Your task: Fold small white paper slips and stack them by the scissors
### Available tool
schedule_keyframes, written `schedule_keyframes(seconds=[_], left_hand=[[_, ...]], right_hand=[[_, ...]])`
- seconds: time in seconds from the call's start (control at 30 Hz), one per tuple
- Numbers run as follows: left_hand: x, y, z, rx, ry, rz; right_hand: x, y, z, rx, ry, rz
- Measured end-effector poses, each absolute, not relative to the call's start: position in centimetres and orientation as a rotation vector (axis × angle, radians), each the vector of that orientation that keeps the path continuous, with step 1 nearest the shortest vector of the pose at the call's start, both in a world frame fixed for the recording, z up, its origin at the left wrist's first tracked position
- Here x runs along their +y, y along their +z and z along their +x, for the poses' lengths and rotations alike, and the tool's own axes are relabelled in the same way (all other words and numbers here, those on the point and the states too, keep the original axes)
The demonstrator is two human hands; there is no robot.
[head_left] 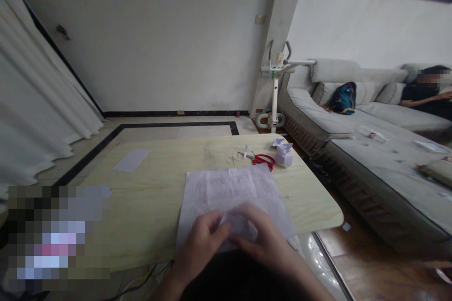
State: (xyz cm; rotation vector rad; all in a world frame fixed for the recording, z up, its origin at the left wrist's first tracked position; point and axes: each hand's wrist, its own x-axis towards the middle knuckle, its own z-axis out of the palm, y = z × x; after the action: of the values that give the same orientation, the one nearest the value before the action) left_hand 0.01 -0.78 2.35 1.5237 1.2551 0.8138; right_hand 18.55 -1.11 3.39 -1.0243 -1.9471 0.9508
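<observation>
1. Widest in my feed is the grey sofa (pixel 318 124), off to the right, with a backpack (pixel 344 99) on it.
2. Below me I have the light wooden bench (pixel 141 216).
3. A creased printed sheet (pixel 229 188) lies on the bench, its near part under my hands.
4. My left hand (pixel 206 235) has thumb and fingers closed on a pale paper piece (pixel 243 228); my right hand (pixel 261 233) curls round its other side, fingers closed on it too. I hold it above the printed sheet; blur hides its exact shape.
5. A plain paper slip (pixel 131 160) lies far left.
6. Folded paper (pixel 283 155) sits at the far right, just beside the red-handled scissors (pixel 264 160).
7. Thin pale slivers (pixel 231 159) lie scattered near the scissor blades.
</observation>
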Motion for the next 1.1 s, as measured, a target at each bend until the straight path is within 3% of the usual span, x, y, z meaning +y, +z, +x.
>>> schedule_keyframes(seconds=[0.37, 0.7, 1.1], left_hand=[[-1.0, 2.7, 0.5, 1.293, 0.89, 1.397], [-1.3, 2.9, 0.1, 1.295, 0.794, 1.452], [-1.3, 3.9, 0.0, 1.274, 0.762, 1.443]], right_hand=[[-0.7, 2.0, 18.4, -1.628, 1.09, -1.267], [-0.5, 2.7, 18.2, -1.391, 1.474, -1.183], [-0.4, 3.5, 18.5, -1.423, 1.531, -1.192]])
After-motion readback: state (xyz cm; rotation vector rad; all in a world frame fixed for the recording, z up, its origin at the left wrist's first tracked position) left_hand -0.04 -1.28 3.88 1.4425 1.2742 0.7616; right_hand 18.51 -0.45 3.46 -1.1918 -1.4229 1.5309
